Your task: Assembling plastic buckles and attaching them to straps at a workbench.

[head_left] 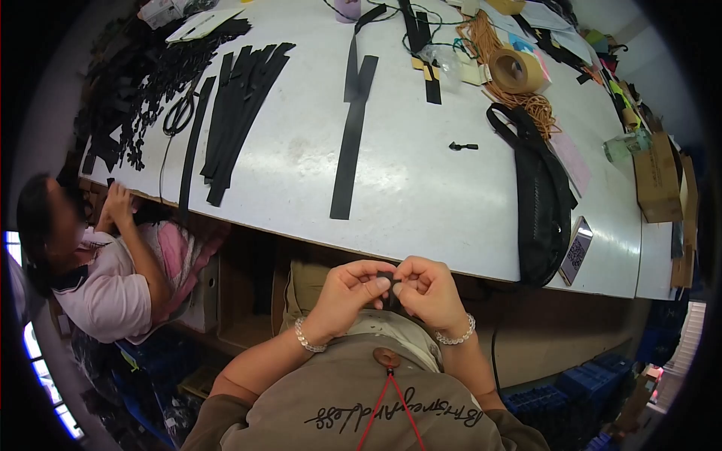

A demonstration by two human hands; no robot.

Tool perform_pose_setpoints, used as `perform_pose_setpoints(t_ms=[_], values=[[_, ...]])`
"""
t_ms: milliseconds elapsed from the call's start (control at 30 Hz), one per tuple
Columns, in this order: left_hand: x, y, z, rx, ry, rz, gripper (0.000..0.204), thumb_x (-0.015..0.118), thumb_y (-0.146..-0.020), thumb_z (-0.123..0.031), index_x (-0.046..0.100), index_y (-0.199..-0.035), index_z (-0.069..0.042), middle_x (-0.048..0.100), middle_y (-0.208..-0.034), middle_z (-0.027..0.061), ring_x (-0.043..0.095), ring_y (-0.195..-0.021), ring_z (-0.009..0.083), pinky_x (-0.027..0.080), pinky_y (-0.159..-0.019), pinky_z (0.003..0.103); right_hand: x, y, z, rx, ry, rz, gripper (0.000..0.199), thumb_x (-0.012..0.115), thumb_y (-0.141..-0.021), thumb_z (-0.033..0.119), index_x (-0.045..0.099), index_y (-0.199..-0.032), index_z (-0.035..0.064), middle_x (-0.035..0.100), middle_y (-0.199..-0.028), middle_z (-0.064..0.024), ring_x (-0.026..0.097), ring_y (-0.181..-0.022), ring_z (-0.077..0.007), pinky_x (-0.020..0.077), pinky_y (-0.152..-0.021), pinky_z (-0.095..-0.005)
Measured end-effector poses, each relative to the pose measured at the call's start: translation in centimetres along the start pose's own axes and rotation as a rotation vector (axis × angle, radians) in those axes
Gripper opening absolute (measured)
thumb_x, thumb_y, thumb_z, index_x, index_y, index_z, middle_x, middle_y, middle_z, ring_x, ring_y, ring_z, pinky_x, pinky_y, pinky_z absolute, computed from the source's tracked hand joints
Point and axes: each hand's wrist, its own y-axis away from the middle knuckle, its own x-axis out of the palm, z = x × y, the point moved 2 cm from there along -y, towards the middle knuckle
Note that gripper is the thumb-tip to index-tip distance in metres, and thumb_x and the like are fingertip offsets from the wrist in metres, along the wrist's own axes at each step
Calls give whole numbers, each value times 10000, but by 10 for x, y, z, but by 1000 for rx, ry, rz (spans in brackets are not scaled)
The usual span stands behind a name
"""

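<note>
Bare L hand (352,292) pinches small black piece (386,275), material unclear, nr glossy white tabletop (412,203), w/ bare R hand (430,292) pinching too, both closed; if either grip loosens, piece could slip & drop.

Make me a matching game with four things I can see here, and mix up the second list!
Things
1. left hand and right hand
2. tape roll
3. phone
4. group of black strips

Clues
A. lying just right of the black bag
B. fanned out on the left part of the white table
C. pinching a small dark piece
D. tan and ring-shaped

Right pairs: 1-C, 2-D, 3-A, 4-B
</note>
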Motion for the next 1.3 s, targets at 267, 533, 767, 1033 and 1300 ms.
perform_pose_setpoints(t_ms=[267,533,767,1033,1300], values=[[6,1,-5,-73,82,-17,257,617,-906,-75,606,-1151,2,665,-914,65,630,-805,103,542,-675,225,-6,5,-8,-66,-135,-76,68,556,-851,-49,527,-872,9,593,-770,-17,451,-503,1,358,-443,-159],[8,10,-11,228,-181,-31,148,650,-836,74,624,-974,26,657,-960,76,639,-896,122,552,-741,241,4,21,-1,-358,213,-197,250,591,-825,-60,575,-1073,-40,624,-847,-48,595,-705,-84,487,-641,-202],[9,11,-18,369,-318,-11,99,670,-812,85,666,-888,20,656,-952,75,635,-867,123,541,-760,237,7,24,2,-538,320,-177,186,674,-790,-34,657,-975,-33,656,-864,-75,625,-725,-102,511,-671,-232],[9,10,-14,373,-284,-5,92,703,-787,72,672,-860,24,662,-892,98,631,-817,140,537,-734,259,8,24,0,-498,308,-244,166,704,-771,-21,660,-931,-15,660,-810,-77,645,-700,-120,516,-629,-229],[9,8,-6,254,-133,-10,61,679,-836,19,655,-891,27,661,-890,87,636,-822,135,548,-737,266,12,23,11,-630,587,-279,154,717,-753,-13,648,-890,-1,653,-779,-66,643,-672,-119,515,-620,-218]])
